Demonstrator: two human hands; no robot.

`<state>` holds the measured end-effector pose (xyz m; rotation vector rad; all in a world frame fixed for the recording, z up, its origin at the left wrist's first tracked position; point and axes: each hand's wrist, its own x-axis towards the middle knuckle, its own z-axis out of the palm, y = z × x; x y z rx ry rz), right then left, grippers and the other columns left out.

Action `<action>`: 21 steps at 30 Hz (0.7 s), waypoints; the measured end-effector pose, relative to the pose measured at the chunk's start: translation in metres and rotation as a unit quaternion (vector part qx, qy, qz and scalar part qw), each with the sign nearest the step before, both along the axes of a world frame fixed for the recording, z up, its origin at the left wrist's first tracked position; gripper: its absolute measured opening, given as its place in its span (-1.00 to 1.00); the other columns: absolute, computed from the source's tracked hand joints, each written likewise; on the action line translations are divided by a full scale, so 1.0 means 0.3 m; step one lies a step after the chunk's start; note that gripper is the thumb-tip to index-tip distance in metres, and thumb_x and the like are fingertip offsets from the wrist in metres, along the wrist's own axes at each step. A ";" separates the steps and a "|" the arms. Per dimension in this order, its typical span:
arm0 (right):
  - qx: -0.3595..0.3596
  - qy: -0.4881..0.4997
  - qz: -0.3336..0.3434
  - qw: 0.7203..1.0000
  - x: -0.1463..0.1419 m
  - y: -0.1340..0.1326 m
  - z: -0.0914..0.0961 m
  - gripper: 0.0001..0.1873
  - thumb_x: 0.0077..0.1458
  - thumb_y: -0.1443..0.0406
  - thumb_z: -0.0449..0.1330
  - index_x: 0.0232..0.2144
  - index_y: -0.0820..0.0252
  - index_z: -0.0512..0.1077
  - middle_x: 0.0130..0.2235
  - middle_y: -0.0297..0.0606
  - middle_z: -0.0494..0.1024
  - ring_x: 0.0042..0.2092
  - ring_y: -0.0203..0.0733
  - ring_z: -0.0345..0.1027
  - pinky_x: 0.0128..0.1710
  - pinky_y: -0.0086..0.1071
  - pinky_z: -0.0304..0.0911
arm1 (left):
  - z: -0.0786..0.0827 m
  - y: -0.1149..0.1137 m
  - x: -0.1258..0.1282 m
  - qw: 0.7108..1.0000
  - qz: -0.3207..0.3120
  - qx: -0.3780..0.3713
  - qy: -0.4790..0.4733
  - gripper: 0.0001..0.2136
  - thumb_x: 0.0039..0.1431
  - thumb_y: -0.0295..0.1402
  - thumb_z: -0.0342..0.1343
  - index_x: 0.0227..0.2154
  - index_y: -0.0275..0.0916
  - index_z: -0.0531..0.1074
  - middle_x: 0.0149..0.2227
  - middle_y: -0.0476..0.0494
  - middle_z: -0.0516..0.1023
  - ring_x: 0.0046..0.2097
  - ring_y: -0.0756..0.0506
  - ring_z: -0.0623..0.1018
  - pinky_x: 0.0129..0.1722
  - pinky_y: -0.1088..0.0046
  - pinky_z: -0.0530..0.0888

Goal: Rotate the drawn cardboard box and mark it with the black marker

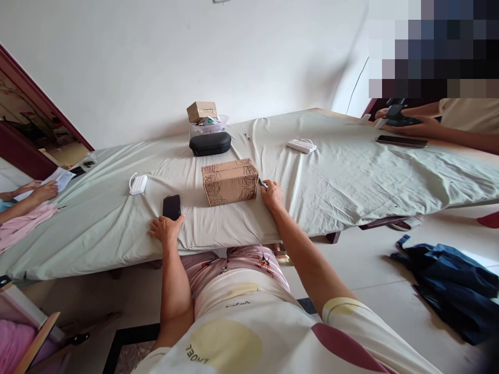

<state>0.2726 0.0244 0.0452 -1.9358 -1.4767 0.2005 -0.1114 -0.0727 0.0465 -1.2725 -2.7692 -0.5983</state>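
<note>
A brown cardboard box [230, 184] with dark swirling line patterns sits on the cloth-covered table in front of me. My right hand [273, 195] is beside the box's right end, with its fingers closed on a small, slim, dark blue-grey tool [263, 184]. The tool's tip points toward the box; its exact kind is too small to make out. To the left of the box, my left hand [167, 228] rests on the cloth with fingers spread. A black smartphone [172, 206] lies just beyond those fingers; whether they touch it is unclear.
Behind the box are a black zip case [210, 144] and a plastic tub [218, 125] with a small carton [201, 111] on top. White corded blocks [139, 184] lie on both sides. One person holds papers [60, 179] at left; another holds a dark device [399, 115] at right.
</note>
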 end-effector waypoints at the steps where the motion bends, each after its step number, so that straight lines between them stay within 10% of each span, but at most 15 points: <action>1: 0.000 0.004 -0.002 1.000 0.002 0.004 -0.003 -0.59 0.27 0.29 0.09 0.13 0.14 0.49 0.10 -0.02 0.57 0.10 0.02 0.43 0.10 -0.17 0.25 | 0.003 -0.003 0.003 1.000 0.001 0.002 -0.002 -0.23 0.05 0.15 0.21 0.13 -0.42 0.35 0.24 -0.70 0.36 0.35 -0.53 0.28 0.29 -0.17 0.20; 13: 0.023 0.028 0.008 0.999 0.021 0.027 -0.027 -0.62 0.27 0.28 0.10 0.10 0.13 0.50 0.07 -0.07 0.60 0.02 -0.04 0.48 0.06 -0.20 0.30 | 0.038 0.018 -0.015 0.976 -0.061 0.098 -0.187 -0.40 0.08 -0.05 0.30 0.06 -0.35 0.36 -0.03 -0.52 0.58 0.03 -0.43 0.63 -0.07 0.10 0.56; 21: 0.074 0.143 -0.015 0.987 0.028 0.035 -0.020 -0.57 0.20 0.29 0.08 0.08 0.24 0.49 0.05 -0.02 0.55 -0.11 -0.10 0.46 0.01 -0.22 0.32 | 0.004 0.020 -0.035 0.787 -0.091 0.247 -0.558 -0.78 0.13 -0.18 0.17 -0.43 -0.21 0.32 -0.52 0.03 0.42 -0.52 0.00 0.49 -0.48 0.50 0.43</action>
